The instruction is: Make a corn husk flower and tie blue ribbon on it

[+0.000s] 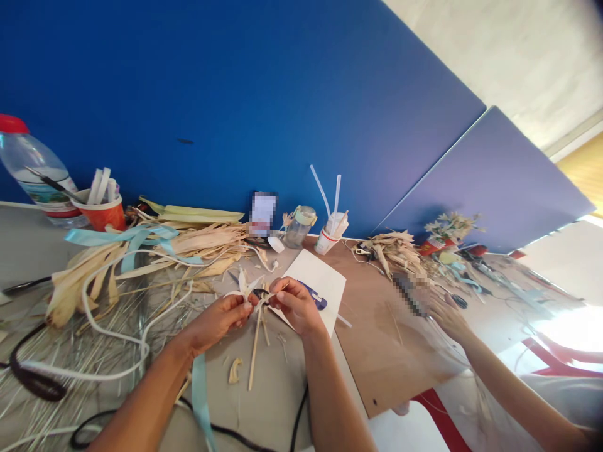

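My left hand [230, 314] is closed in a pinch at the base of a pale, star-shaped husk flower [244, 285]. Close beside it, my right hand [298, 306] has its fingertips pressed together on a thin pale husk strip [266, 299]; the exact grip is partly hidden by the fingers. Below the hands a straight pale stick [255, 351] points down towards me. A dark loop shows between my hands, too small to name. Just right of my right hand, a blue utility knife [315, 296] lies on white paper [325, 271].
Dried corn husks [207, 235], a white cable [89, 314] and a light blue ribbon [200, 389] lie at left. A glass jar [298, 229] and a cup with straws [326, 240] stand behind. A co-worker's hand [447, 317] rests by a brown board [377, 351] at right.
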### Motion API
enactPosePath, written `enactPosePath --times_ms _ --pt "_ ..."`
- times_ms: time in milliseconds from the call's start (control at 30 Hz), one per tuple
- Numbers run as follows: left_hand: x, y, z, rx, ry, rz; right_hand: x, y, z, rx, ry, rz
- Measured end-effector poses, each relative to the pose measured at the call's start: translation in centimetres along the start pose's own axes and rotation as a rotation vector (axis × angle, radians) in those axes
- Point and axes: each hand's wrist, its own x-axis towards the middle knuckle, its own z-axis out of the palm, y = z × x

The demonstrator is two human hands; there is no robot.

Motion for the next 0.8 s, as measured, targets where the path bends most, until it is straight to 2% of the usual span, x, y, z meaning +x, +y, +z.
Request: enactPosePath --times_ms 167,267,367,467,633,800 --pt "0.6 0.0 0.0 0.139 0.157 0.114 0.7 0.6 0.0 -0.105 0.163 -0.085" --pt "1.0 0.2 0.3 0.253 0.286 0.176 1.0 1.0 0.0 -0.186 0.3 -0.075" --pt "1.1 0.4 0.5 0.322 0.364 0.182 1.1 1.1 0.0 -0.203 0.389 -0.069" --pt "1.1 0.6 0.6 0.36 0.36 0.154 1.0 1.0 0.1 -0.199 0.392 -0.078" --pt "1.0 0.6 0.7 0.341 0.269 0.107 0.8 0.9 0.5 -0.25 0.345 -0.103" --pt "1.2 0.5 0.9 0.307 0.293 0.095 0.7 1.1 0.8 -0.291 0.328 -0.125"
